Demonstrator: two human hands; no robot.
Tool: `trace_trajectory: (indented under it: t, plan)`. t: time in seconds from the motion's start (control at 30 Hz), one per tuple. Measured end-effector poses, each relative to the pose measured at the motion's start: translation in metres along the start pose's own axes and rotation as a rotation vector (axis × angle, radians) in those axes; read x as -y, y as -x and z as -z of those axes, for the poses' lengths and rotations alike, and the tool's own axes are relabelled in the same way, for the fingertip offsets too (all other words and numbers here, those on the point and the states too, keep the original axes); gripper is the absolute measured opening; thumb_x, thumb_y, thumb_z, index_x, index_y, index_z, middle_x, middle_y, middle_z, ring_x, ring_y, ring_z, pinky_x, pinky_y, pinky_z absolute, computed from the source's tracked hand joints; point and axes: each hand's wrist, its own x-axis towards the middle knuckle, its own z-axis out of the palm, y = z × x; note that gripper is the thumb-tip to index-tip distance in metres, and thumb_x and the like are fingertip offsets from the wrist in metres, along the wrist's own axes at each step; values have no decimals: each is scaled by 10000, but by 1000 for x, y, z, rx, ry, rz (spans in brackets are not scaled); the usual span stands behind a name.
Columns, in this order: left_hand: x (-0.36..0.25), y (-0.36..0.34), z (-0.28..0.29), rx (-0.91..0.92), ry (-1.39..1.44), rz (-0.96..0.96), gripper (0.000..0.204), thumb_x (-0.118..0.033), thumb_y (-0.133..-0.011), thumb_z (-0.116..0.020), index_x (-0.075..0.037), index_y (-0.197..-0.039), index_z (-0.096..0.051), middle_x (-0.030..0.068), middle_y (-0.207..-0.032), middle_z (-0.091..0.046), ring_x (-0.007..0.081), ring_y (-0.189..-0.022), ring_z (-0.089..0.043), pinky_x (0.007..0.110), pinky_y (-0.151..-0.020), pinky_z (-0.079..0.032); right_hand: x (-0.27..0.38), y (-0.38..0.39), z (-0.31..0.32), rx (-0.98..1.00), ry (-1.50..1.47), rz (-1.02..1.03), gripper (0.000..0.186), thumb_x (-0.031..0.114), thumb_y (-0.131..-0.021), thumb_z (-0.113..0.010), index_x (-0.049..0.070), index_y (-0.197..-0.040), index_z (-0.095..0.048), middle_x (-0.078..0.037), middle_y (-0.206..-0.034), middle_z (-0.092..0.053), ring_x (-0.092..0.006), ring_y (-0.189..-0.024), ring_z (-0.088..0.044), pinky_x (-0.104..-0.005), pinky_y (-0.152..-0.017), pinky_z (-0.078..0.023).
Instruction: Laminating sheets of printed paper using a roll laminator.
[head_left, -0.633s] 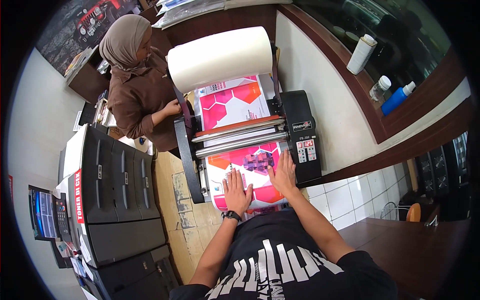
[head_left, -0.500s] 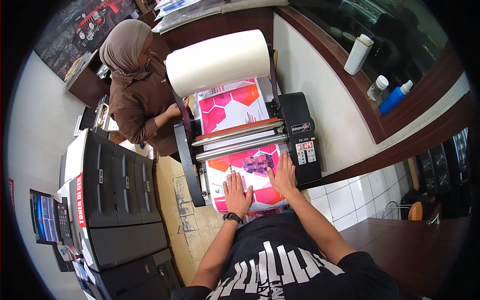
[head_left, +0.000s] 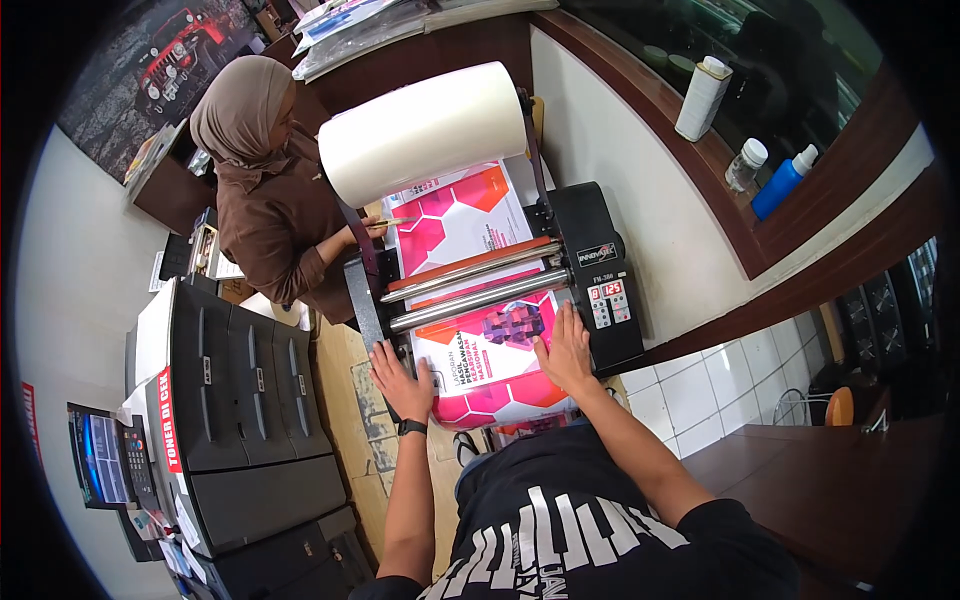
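Note:
A roll laminator stands before me, with steel rollers across it. A glossy pink, orange and white printed sheet runs out of the rollers toward my body and curves down at the near edge. My left hand, fingers spread, rests at the sheet's left edge beside the machine's left side frame. On the sheet's right edge lies my right hand, open, thumb apart, close to the control panel. Neither hand grips anything. Above the rollers, a large white film roll hangs over another part of the print.
Across the machine at the left, a person in brown holds a thin stick-like tool near the sheet. A large grey printer stands to my left. Bottles, one of them blue, line the ledge at right. A brown tabletop lies at lower right.
My left hand has moved left from the sheet's middle to its left edge, uncovering printed text. My right hand stays about where it was. The other person's hand with the tool now reaches over the sheet.

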Motion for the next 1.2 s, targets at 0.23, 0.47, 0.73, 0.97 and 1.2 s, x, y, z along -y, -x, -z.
trace_trajectory:
  t: [0.23, 0.47, 0.73, 0.97, 1.2]
  plan:
    - [2, 4, 1, 61, -64, -38, 682, -424, -906, -687, -34, -1447, -543, 203, -1678, -239, 382, -1561, -182, 542, -1255, -123, 8, -5, 20, -7, -44, -11, 811, 378, -941, -628, -74, -1537, -316, -297, -1529, -362, -446, -1350, -417, -529, -1100, -373]
    - [2, 4, -1, 48, -73, -16, 659, -424, -910, -686, -35, -1428, -567, 195, -1675, -256, 373, -1557, -204, 534, -1254, -135, 15, -30, 42, 83, -95, -77, 829, 355, -941, -625, -80, -1552, -272, -285, -1188, -556, -418, -1113, -549, -501, -976, -494]
    - [3, 3, -1, 27, -73, -22, 637, -414, -914, -688, -38, -1417, -579, 192, -1670, -272, 371, -1552, -220, 531, -1254, -148, 17, -45, 41, 39, -31, -54, 826, 359, -945, -611, -29, -1581, -254, -263, -1096, -574, -409, -1058, -575, -473, -817, -587]
    - [1, 4, -2, 21, -72, -20, 623, -406, -916, -685, -39, -1410, -584, 191, -1669, -275, 364, -1552, -227, 530, -1253, -155, 14, -32, 32, 86, 82, -14, 839, 383, -934, -623, -40, -1570, -276, -240, -1127, -570, -387, -1106, -552, -474, -840, -579]
    - [-1, 4, 0, 23, -44, -5, 619, -389, -898, -694, -9, -1378, -601, 207, -1664, -278, 379, -1548, -227, 531, -1255, -156, 29, -43, 49, 52, -70, -154, 801, 391, -927, -637, -70, -1511, -341, -243, -1153, -577, -389, -1116, -550, -467, -867, -562]
